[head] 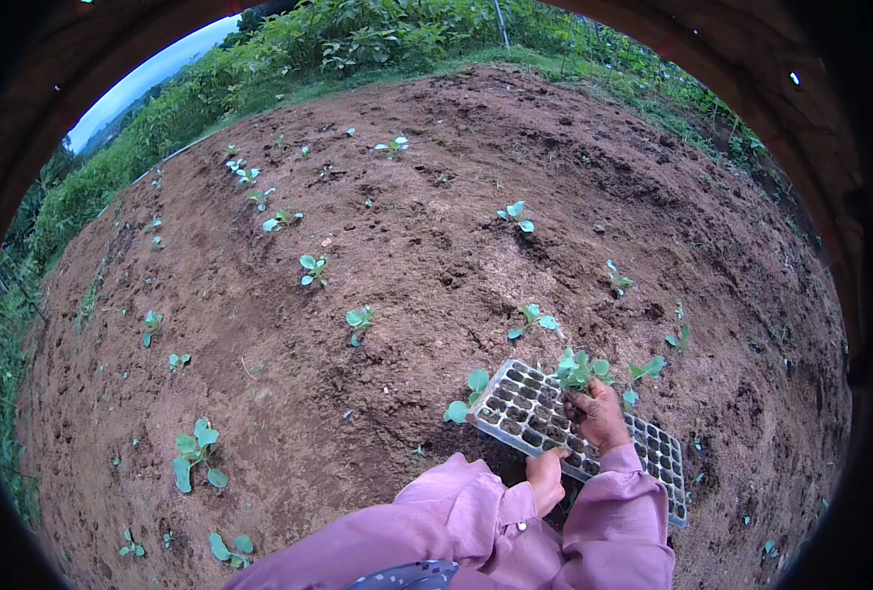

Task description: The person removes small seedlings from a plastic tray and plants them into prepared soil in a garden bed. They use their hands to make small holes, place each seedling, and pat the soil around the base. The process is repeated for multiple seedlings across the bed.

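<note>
My left hand (pixel 547 479) grips the near edge of a plastic seedling tray (pixel 506 436), which is tilted over the soil. Many of the tray's cells hold dark soil. Above the tray, my right hand (pixel 600 417) has its fingers closed around a small bunch of leafy green seedlings (pixel 582 371); their lower ends are hidden by the fingers. Both forearms are in pink sleeves. A broad-leaved plant (pixel 473 398) shows at the tray's left end, and another (pixel 646 372) stands just beyond its far side, near my right hand.
Brown sloping soil (pixel 421 243) surrounds the tray, with young plants spread over it. Nearby are a seedling (pixel 532 321) beyond the tray, one (pixel 359 324) further left and a larger plant (pixel 196 453) at lower left. Dense green growth (pixel 377 37) borders the far edge.
</note>
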`<state>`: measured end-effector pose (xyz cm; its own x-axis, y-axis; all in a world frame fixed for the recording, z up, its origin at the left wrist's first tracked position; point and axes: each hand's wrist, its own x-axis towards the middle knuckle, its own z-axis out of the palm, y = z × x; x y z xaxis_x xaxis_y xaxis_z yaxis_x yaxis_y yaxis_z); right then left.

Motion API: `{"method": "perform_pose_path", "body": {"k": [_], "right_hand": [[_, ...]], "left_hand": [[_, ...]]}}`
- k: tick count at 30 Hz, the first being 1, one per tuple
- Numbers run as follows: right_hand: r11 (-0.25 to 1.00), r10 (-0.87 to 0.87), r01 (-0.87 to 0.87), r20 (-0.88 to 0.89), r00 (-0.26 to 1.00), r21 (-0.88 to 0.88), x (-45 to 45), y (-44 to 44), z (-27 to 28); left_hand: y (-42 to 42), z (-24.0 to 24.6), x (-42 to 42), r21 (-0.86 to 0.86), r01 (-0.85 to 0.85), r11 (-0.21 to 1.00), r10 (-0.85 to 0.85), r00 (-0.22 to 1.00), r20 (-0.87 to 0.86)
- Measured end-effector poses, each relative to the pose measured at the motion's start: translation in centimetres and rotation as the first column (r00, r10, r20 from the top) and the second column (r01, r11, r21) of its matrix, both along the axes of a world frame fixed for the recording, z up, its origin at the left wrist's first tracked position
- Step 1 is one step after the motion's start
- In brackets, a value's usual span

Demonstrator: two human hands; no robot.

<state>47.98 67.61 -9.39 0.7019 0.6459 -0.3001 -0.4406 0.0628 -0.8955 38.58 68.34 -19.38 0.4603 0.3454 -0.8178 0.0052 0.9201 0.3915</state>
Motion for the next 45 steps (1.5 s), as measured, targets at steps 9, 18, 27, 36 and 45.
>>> {"method": "perform_pose_path", "body": {"k": [9,18,27,36,45], "right_hand": [[0.819,-0.561,0.502,0.199,0.804,0.278,1.7,-21.9,10.7],[0.136,-0.982,0.858,0.184,0.049,0.495,-12.5,-45.3,10.3],[-0.180,-0.977,0.838,0.008,-0.214,0.515,-16.8,-51.5,5.7],[-0.366,-0.917,0.772,-0.060,-0.394,0.519,-20.4,-55.4,3.5],[-0.418,-0.904,0.730,-0.171,-0.392,0.541,-23.6,-58.2,1.9]], "left_hand": [[2.5,3.4,-0.5,-0.166,0.222,0.961,-0.192,0.965,0.178],[5.3,9.1,0.8,0.123,0.179,0.976,-0.208,0.934,0.289],[7.5,18.1,2.7,0.428,-0.004,0.904,-0.275,0.762,0.586],[-4.4,27.7,20.1,0.851,-0.365,0.377,-0.673,0.523,0.523],[-23.7,19.3,28.7,0.548,-0.556,-0.624,-0.652,0.757,0.026]]}}
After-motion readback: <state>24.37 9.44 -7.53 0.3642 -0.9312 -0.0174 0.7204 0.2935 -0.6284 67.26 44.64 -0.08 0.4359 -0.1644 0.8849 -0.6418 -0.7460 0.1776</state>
